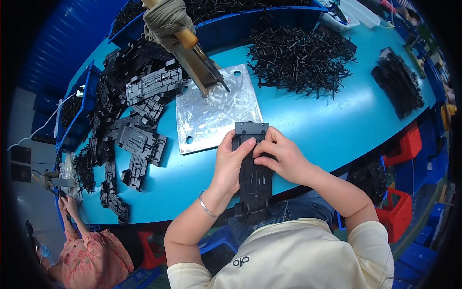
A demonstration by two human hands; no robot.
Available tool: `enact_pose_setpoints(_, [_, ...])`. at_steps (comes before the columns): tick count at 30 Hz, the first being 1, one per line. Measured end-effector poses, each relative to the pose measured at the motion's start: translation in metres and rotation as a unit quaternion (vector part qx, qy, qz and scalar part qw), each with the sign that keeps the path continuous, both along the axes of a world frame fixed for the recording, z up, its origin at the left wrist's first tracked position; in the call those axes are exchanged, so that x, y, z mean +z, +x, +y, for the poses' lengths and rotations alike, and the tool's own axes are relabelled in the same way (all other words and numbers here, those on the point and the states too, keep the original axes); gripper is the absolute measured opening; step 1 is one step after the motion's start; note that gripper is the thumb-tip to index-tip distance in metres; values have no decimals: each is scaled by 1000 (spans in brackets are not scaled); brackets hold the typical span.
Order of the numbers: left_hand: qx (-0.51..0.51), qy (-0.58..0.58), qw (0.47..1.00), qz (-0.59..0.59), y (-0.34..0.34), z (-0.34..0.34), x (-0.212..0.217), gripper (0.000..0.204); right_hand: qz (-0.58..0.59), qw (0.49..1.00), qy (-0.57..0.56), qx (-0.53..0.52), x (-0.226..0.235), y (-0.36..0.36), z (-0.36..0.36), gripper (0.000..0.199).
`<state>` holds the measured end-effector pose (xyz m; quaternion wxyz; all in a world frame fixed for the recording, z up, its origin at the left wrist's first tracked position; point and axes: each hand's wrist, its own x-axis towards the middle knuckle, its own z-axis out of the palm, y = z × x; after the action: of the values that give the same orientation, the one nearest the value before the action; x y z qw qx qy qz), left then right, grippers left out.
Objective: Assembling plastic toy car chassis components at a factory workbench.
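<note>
A long black plastic toy-car chassis (pixel 255 180) is held in front of me, its far end just over the near edge of a metal plate (pixel 211 111). Closed round its left side is my left hand (pixel 230 163), with the thumb lying across the top. My right hand (pixel 285 155) has its fingers curled and pinched together against the chassis's right side, near the far end. Whatever sits between those fingertips is hidden. Above the plate hangs a pointed tool head (pixel 204 72), its upper part wrapped in cloth.
Several more black chassis (pixel 142 139) lie heaped on the left. A pile of thin black plastic pieces (pixel 301 60) spreads at the far right, with stacked black parts (pixel 399 82) beyond. A blue bin (pixel 221 33) stands behind. Another person (pixel 94 255) works at the lower left.
</note>
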<state>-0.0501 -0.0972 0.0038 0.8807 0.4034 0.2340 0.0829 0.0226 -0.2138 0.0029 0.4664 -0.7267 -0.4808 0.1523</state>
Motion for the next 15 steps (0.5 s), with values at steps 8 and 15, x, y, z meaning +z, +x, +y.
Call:
enact_pose_setpoints(8, [-12,-26,999,-22,1,2,1,23,89,993,39,-69,2,-3,2,27])
enact_pose_setpoints(15, [-29,7,997,-71,0,-4,12,29,263,948,103,-144,-5,1,3,56])
